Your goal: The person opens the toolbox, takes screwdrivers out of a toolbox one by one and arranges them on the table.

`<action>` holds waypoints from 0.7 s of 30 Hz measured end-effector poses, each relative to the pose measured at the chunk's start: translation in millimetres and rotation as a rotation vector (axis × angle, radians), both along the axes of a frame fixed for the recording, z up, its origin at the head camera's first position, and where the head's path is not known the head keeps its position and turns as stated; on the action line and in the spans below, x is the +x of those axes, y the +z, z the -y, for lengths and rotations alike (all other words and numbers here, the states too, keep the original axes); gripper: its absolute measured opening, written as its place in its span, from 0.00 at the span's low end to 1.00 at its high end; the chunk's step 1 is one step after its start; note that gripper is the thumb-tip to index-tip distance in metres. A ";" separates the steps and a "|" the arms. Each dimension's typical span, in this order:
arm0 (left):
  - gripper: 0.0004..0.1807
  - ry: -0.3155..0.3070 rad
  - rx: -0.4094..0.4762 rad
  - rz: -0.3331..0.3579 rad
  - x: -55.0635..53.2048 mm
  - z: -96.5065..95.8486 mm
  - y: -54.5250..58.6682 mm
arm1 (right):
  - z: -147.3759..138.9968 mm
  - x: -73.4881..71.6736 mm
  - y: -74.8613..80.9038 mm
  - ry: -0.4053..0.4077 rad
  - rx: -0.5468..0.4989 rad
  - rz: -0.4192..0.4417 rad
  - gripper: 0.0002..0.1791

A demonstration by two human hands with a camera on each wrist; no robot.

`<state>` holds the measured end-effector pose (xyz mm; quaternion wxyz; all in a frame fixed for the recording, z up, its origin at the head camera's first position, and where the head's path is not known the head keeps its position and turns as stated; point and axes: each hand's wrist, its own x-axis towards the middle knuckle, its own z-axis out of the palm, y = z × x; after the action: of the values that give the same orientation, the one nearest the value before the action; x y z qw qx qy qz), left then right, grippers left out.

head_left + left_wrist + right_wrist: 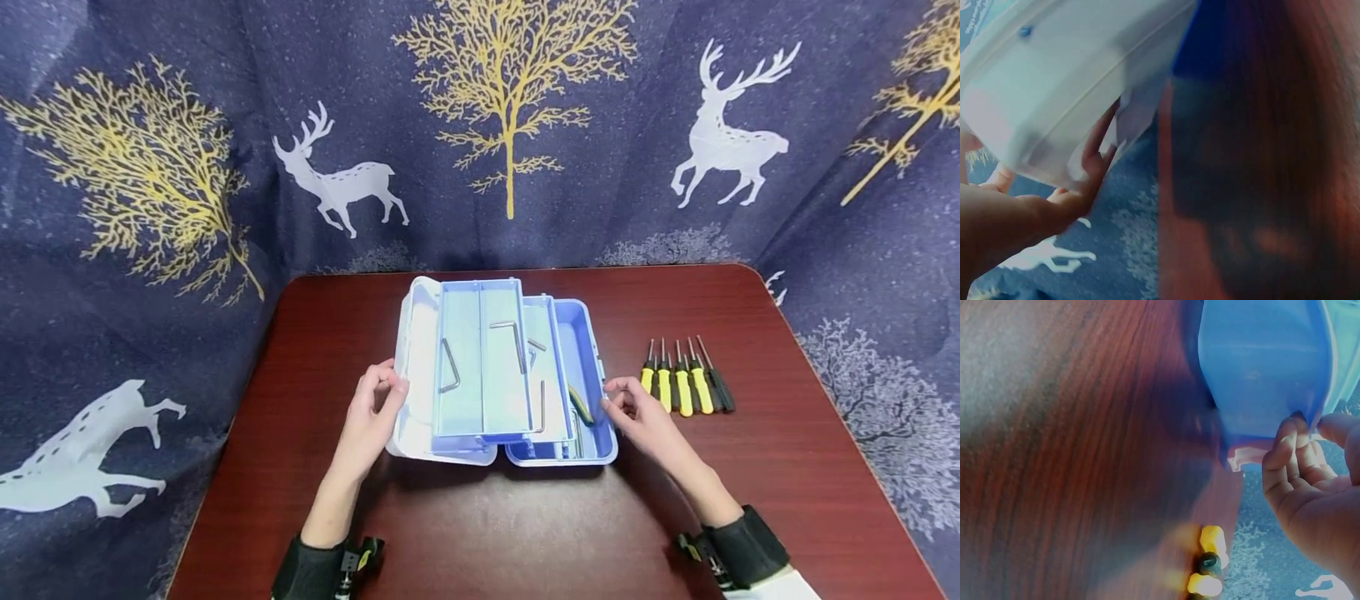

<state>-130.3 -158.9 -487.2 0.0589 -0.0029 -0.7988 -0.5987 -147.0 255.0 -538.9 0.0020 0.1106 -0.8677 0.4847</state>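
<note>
An opened toolbox stands in the middle of the table, with a white lid [423, 367] on the left and a blue base [576, 333] on the right. My left hand [377, 404] grips the lid's left edge; in the left wrist view its fingers [1094, 153] curl against the white lid. My right hand [637, 414] pinches the base's right rim, thumb and fingertips on either side of the wall. Two hex keys [517, 346] lie in the upper tray [459, 308], one per compartment. Another hex key [542, 407] is in the lower tray [543, 317]. A green-and-yellow handle [582, 407] shows in the base.
Right of the toolbox, several yellow-and-black screwdrivers [684, 392] lie in a row, shafts pointing away from me, close to my right hand. The reddish-brown table [480, 533] ends at the back against a dark blue curtain [570, 208] with deer and trees.
</note>
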 end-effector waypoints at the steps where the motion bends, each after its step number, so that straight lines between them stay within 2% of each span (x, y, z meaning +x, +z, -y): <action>1: 0.05 -0.013 0.006 -0.030 0.2 -1.6 0.7 | 0.1 0.4 -0.5 -0.003 0.001 0.004 0.10; 6: 0.05 -0.048 0.036 -0.150 1.1 -9.2 2.5 | 0.4 0.2 1.1 0.000 0.007 0.020 0.10; 10: 0.13 -0.092 0.039 -0.230 3.0 -15.5 5.0 | 1.8 -0.4 3.3 0.007 0.009 0.036 0.12; 16: 0.23 -0.242 -0.054 -0.308 4.0 -21.9 7.3 | 3.3 1.6 0.3 0.000 -0.015 0.027 0.12; 18: 0.31 -0.295 -0.081 -0.321 3.8 -23.1 6.6 | 3.8 2.1 -1.0 -0.003 -0.016 0.022 0.12; 21: 0.47 -0.354 -0.066 -0.320 4.8 -26.7 2.9 | 3.8 2.8 -3.0 -0.016 -0.019 0.024 0.19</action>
<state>-125.5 -132.3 -484.3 0.0790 -0.2396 -0.7854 -0.5652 -144.2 251.2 -541.9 -0.0032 0.0978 -0.8640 0.4939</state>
